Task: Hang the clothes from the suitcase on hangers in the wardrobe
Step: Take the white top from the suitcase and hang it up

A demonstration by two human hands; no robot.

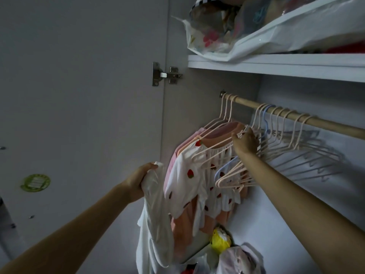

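The left hand (pixel 138 179) is gripping a white garment (pixel 153 224), fingers curled tight round its bunched top, the cloth hanging below them. The right hand (pixel 245 142) is pinching a pink hanger (pixel 229 175) among the empty ones on the wooden rail (pixel 296 116). Left of those fingers a strawberry-print top (pixel 187 182) is hanging. Above them, the shelf (pixel 276 65) is holding a plastic bag (pixel 256 36) stuffed with clothes.
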